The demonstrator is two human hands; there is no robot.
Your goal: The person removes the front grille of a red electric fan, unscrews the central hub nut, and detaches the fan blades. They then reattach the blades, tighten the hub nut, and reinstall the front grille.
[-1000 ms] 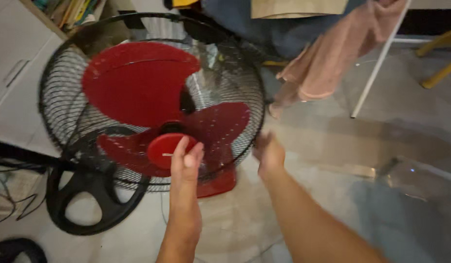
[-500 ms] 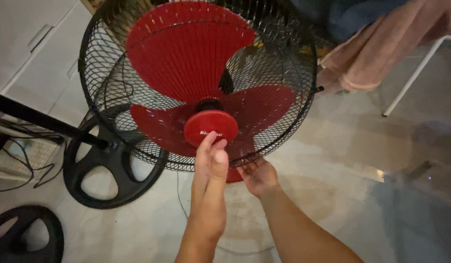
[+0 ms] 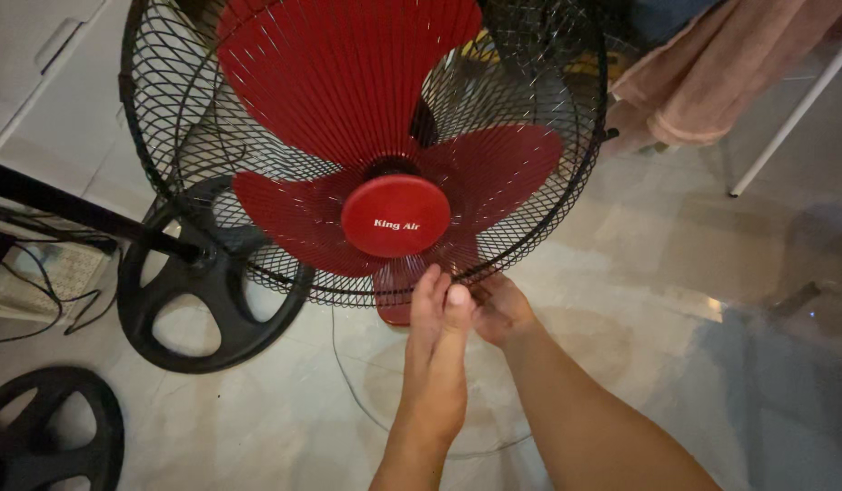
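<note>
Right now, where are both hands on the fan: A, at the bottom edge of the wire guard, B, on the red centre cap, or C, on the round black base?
A: the left hand and right hand meet at the wire guard lower rim, below the red centre cap.

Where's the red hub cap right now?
Head view, centre: the red hub cap sits on the red blades inside the black cage, just above both hands.

Fan grille [image 3: 530,136] top cut off by frame edge, spare round base [image 3: 48,436] clipped at bottom-left, right hand [image 3: 501,309] fingertips hidden behind grille rim, grip there unclear.
</note>
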